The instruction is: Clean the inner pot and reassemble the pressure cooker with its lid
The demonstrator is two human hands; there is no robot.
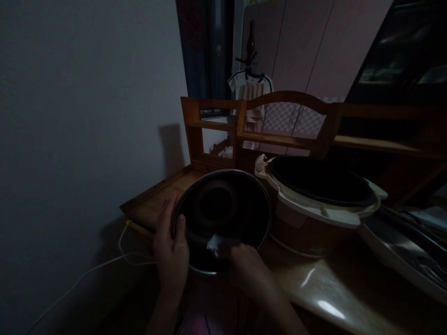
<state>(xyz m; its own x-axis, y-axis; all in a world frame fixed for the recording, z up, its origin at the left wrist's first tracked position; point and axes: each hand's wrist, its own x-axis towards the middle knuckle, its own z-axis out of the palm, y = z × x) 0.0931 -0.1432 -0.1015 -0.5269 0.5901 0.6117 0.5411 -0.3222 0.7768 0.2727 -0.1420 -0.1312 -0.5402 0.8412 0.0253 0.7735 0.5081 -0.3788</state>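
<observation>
A round black pot with a thin shiny rim tilts toward me near the desk's front edge. My left hand grips its left side, thumb over the rim and fingers along the outside. My right hand is closed at the lower right of the pot's opening. From that fist a dark, blurred thing with a whitish tip reaches over the pot's inside. Dim light hides its exact kind, and I cannot tell whether the tip touches the pot wall.
Right of the pot stands a large cooker with a pale rim and dark interior. A shallow, shiny pan-like thing lies farther right. Behind rises a wooden shelf frame. A white cable hangs at left beside the wall.
</observation>
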